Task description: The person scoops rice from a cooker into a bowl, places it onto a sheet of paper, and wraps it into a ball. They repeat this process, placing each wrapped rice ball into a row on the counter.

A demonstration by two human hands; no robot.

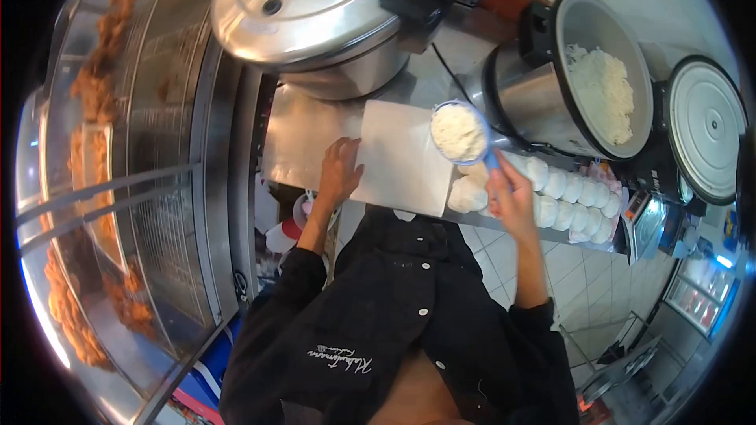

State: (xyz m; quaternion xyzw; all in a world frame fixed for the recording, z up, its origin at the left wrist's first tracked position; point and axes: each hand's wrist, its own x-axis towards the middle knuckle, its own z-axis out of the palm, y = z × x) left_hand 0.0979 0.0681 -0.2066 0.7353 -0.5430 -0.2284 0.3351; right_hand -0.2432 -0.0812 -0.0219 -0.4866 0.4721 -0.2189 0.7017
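My right hand (510, 195) is closed round the handle of a blue rice scoop (490, 159). The scoop is heaped with white rice (459, 132) and hangs over the right edge of a stack of white paper sheets (403, 156). At the left edge of that paper, my left hand (341, 171) lies with its fingers apart and nothing in them. Just beyond my right hand, several white wrapped bundles (563, 203) sit in rows along the counter. An open rice cooker (543, 102) with rice in its pot stands behind them.
A large lidded cooker (315, 39) stands at the back of the steel counter (303, 134). A round lid (709, 130) is beside the open cooker. On the left, a glass display case (169, 165) holds fried chicken (102, 71). A black cable (450, 71) crosses the counter.
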